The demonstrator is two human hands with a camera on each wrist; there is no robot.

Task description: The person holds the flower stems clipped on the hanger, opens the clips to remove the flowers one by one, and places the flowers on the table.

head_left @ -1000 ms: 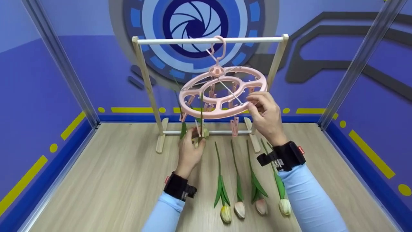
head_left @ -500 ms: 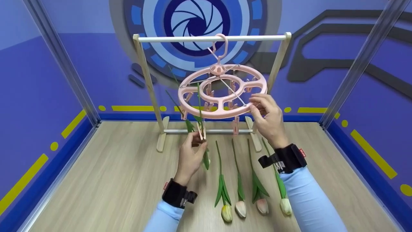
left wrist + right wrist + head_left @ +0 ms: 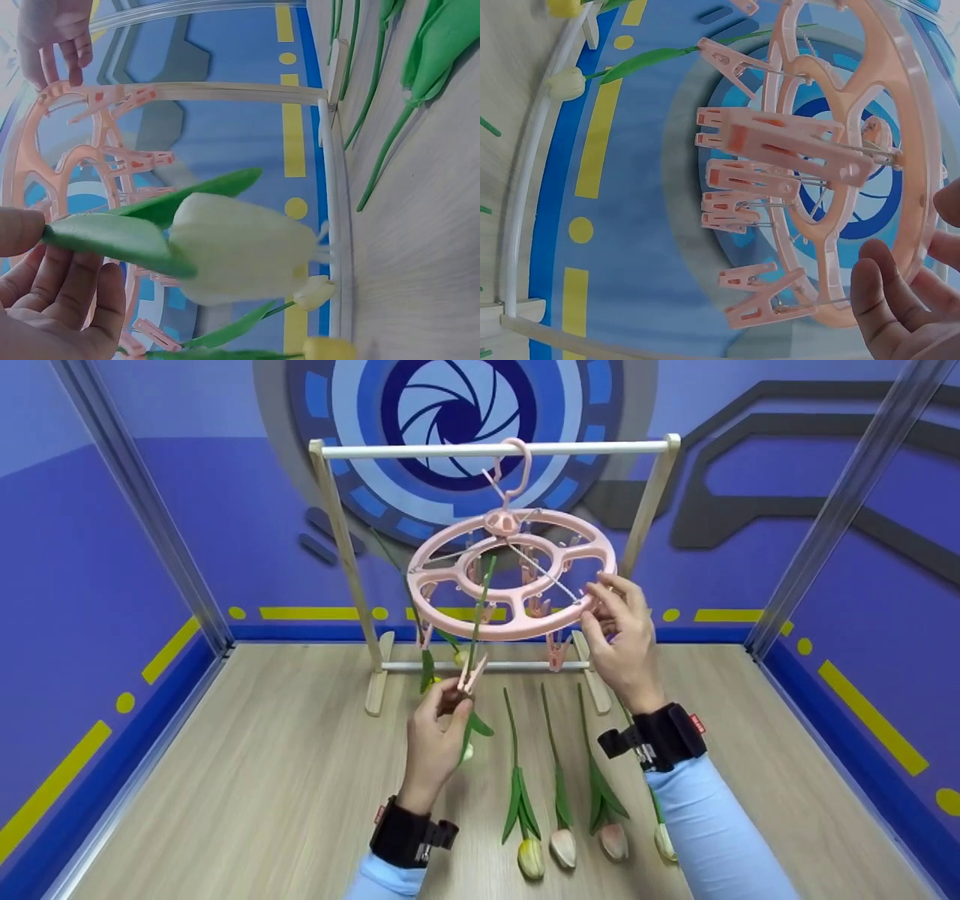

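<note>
My left hand pinches a white tulip by its stem just above the leaves. The bud hangs downward, and the stem runs up past a pink clothespin at my fingertips; whether the clothespin grips the stem I cannot tell. My right hand holds the right rim of a round pink clip hanger between thumb and fingers. Several pink clothespins dangle under its rings. Two other tulips hang upside down on the left side, one yellow and one pale.
The hanger's hook loops over the white top bar of a wooden stand. Several tulips lie in a row on the table, among them a yellowish one and a pink one. Blue printed walls enclose the table.
My left hand has drawn slightly down and toward me with the tulip, and the clothespin at my fingertips now tilts to the right. The hanger has turned a little while my right hand stays on its rim.
</note>
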